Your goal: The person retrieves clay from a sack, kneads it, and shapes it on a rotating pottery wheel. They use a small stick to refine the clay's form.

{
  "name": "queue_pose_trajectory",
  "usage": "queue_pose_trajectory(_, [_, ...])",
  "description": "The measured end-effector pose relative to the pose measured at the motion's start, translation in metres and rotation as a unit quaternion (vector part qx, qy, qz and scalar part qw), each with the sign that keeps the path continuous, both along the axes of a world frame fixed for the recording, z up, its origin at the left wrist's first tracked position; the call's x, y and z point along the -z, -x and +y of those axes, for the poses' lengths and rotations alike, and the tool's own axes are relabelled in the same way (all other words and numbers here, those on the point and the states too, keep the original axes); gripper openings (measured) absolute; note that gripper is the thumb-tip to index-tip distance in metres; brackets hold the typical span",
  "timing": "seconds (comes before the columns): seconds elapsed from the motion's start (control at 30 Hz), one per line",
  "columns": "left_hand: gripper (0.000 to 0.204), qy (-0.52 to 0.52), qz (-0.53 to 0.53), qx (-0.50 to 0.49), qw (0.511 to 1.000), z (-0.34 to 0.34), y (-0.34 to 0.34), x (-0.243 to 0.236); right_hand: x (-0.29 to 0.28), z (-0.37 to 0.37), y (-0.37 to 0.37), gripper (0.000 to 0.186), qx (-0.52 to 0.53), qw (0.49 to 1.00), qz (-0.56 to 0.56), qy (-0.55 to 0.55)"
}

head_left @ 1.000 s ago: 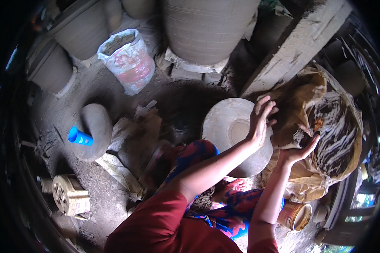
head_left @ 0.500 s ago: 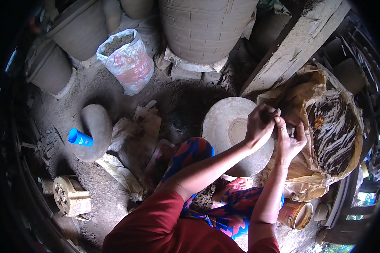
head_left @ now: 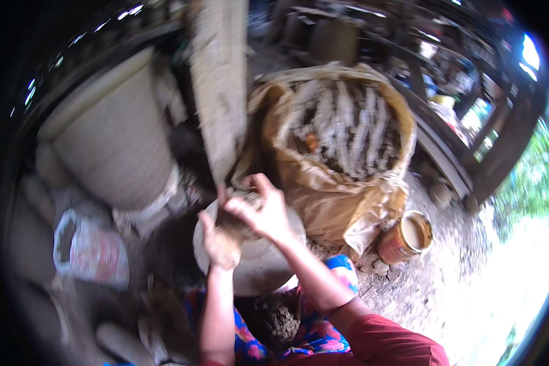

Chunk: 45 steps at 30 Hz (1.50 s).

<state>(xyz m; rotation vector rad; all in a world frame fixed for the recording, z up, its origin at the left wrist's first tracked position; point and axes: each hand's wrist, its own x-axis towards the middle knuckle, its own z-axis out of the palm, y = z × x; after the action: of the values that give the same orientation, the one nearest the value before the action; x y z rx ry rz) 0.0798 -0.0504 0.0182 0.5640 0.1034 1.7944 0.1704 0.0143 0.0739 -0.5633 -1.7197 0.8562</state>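
My left hand (head_left: 223, 245) and my right hand (head_left: 263, 210) come together above a pale round wheel head (head_left: 256, 269). Between them is a grey-brown lump of clay (head_left: 239, 224), smeared by motion and partly covered by the fingers. The left palm lies against it from the left, thumb raised. From the right, my other hand presses on it with its fingers bent over. Clay coats the left palm and wrist. A large yellowish sack (head_left: 323, 210), its top rolled back, stands just beyond the right hand, with long grey clay strips (head_left: 348, 125) inside.
A wooden post (head_left: 218, 91) rises behind the wheel head. A big clay pot (head_left: 113, 137) stands at the left, near a white and red bag (head_left: 94, 250). Right of the sack is a bucket (head_left: 391, 245) of cloudy liquid. Dark crumbly clay (head_left: 277, 320) lies between my knees.
The view has swung to the right, bringing the sack and bucket toward the middle. My hands, pinched together before, are now spread more around the clay, the right above the left.
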Motion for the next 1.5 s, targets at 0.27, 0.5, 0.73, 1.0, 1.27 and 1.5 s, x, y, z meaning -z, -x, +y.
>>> queue_pose_trajectory(0.27, [0.057, 0.149, 0.095, -0.393, 0.902, 0.017, 0.006, 0.02, 0.017, -0.023, 0.015, 0.048, -0.137, 0.984, -0.112, -0.036])
queue_pose_trajectory(0.5, [0.052, 0.203, 0.037, -0.291, 0.934, 0.012, -0.029, -0.015, 0.023, 0.001, 0.007, 0.034, 0.039, 0.974, 0.191, 0.118])
queue_pose_trajectory(0.73, [0.035, 0.219, 0.077, -0.351, 0.907, 0.016, -0.009, -0.014, 0.013, -0.003, 0.001, 0.058, -0.013, 0.997, 0.066, 0.028])
queue_pose_trajectory(1.0, [0.033, 0.209, 0.132, -0.376, 0.893, 0.012, -0.012, 0.013, 0.013, -0.013, 0.007, 0.042, 0.094, 0.989, -0.005, -0.113])
queue_pose_trajectory(1.27, [0.059, 0.141, 0.316, -0.269, 0.899, 0.009, 0.007, 0.009, 0.019, -0.014, 0.008, 0.037, 0.129, 0.988, 0.034, -0.084])
queue_pose_trajectory(1.5, [0.065, 0.01, 0.094, -0.056, 0.994, 0.009, 0.0, 0.007, 0.007, -0.006, 0.002, 0.046, -0.002, 0.999, -0.011, -0.053])
